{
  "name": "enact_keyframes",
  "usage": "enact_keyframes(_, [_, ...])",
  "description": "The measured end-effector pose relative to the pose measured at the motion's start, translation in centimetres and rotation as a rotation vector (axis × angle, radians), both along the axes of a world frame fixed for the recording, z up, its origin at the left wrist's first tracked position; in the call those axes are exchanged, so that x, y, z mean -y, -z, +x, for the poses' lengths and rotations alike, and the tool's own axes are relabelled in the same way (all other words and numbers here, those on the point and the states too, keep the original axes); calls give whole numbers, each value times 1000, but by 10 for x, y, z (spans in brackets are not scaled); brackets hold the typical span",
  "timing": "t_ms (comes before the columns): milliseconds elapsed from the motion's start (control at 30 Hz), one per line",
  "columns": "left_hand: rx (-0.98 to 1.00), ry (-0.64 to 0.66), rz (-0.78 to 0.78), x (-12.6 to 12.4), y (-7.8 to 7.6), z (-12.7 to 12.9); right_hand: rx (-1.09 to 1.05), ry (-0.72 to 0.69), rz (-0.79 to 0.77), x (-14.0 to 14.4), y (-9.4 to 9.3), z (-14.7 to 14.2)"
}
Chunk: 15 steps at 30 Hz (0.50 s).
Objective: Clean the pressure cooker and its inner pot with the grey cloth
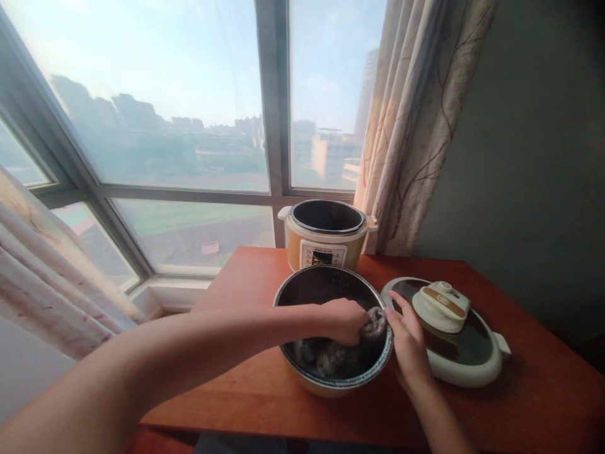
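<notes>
Wiping the inner pot, mid-job.
Left hand (343, 320) is gripping a grey cloth (373, 323) inside the inner pot (302, 290) at the table (246, 384) centre; right hand (407, 340) is clasping its rim. Cooker base (325, 243) is waiting empty at the back edge, lid (472, 353) lying right; reassembly looks outstanding.

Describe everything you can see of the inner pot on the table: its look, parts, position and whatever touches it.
The inner pot is a round, deep bowl, dark inside with a pale outer wall and a thin rim. It stands upright on the wooden table, in front of the yellow cooker base and left of the lid. The left hand presses a grey cloth inside it; the right hand rests at its rim.
</notes>
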<state>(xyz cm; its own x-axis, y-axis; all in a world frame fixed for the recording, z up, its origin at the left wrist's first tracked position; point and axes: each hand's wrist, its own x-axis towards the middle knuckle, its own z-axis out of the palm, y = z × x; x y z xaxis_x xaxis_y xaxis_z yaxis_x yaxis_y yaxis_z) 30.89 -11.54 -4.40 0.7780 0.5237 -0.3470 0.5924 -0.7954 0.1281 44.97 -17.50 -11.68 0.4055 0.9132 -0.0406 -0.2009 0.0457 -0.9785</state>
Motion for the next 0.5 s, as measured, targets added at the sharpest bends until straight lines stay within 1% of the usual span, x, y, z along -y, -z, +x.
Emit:
enact_keyframes(100, [-145,320,-27,10,-9,-7,-14,-54,-9,-5,-3,6])
enact_keyframes(167, [-210,438,-57,14,-14,-15,0,-87,-11,-12,-6,11])
enact_keyframes(233, [-280,468,-75,15,-18,-22,22,-116,-10,-22,-8,14])
enact_keyframes(367, [-390,454,-91,17,-21,-26,47,-160,-8,-41,-10,16])
enact_keyframes(433, [-382,435,-76,18,-22,-27,73,-162,-23,-44,-10,16])
enact_keyframes(500, [-344,414,-56,18,-22,-29,124,-134,-52,-39,-9,15])
